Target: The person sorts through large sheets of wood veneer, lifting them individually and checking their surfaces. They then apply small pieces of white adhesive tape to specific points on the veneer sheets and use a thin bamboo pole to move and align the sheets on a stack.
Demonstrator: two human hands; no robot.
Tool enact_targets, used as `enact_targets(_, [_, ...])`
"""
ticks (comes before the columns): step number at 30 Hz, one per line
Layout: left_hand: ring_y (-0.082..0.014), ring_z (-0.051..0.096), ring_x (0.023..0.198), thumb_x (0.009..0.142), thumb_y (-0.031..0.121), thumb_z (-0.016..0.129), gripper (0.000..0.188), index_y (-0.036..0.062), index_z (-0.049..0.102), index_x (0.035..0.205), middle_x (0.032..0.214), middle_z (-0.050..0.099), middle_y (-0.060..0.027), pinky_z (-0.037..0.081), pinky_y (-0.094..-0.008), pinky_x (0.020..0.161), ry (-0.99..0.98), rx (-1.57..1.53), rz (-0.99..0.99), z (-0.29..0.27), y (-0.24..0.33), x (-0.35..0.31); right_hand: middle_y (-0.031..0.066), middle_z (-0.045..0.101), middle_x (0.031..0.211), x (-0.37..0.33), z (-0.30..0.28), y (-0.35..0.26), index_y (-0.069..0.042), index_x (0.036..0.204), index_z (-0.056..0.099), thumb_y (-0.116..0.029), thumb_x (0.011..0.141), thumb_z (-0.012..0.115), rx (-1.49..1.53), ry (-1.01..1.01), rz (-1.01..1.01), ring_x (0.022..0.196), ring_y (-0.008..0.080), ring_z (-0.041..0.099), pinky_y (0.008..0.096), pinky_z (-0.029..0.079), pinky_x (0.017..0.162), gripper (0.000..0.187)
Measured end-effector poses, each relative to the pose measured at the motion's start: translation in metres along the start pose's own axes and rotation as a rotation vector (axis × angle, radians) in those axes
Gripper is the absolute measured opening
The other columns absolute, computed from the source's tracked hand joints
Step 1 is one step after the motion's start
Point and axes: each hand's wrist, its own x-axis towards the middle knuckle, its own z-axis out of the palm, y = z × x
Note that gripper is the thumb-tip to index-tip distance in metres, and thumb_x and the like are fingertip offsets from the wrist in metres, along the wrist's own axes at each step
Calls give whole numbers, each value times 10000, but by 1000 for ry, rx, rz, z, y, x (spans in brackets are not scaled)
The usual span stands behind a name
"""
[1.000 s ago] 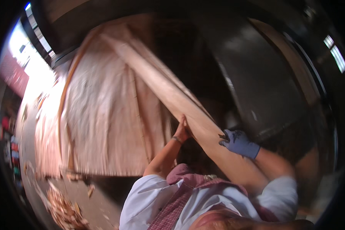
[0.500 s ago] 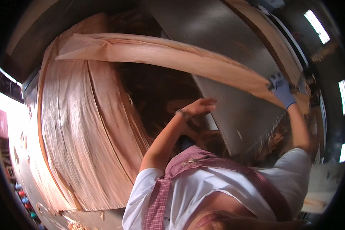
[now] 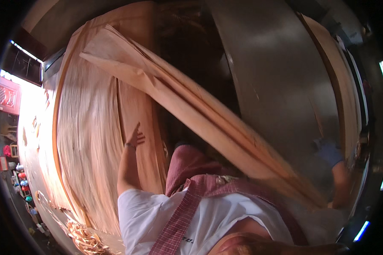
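Head view: mid-lift of thin veneer sheet (image 3: 208,114), slanting from upper left to lower right; left hand (image 3: 135,137) flat, fingers together, against veneer stack (image 3: 93,140); gloved right hand (image 3: 330,154) blurred, grip unclear; next likely needs steady 2-handed guiding.

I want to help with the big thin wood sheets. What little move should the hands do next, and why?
Probably lower the lifted veneer sheet flat onto the stack. It hangs slanted in the air, the gloved right hand at its far end, while the bare left hand presses the stack. That hand looks blurred.
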Motion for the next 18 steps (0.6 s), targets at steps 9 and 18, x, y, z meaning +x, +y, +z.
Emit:
enact_targets(9, [-324, 616, 842, 774, 606, 622, 773, 34, 485, 1275, 1015, 612, -163, 521, -453, 667, 410, -8, 27, -62, 285, 286, 316, 516, 1283, 368, -251, -396, 46, 1461, 249, -632, 738, 692, 923, 428, -613, 1100, 432, 580, 459, 449, 976, 1086])
enact_targets(18, [-175, 625, 637, 873, 82, 596, 133, -21, 656, 929, 779, 654, -71, 511, -300, 538, 400, 222, 417, 9, 474, 279, 218, 648, 790, 389, -306, -359, -44, 1242, 576, -346, 883, 601, 1056, 291, -748, 684, 367, 644, 446, 504, 620, 470])
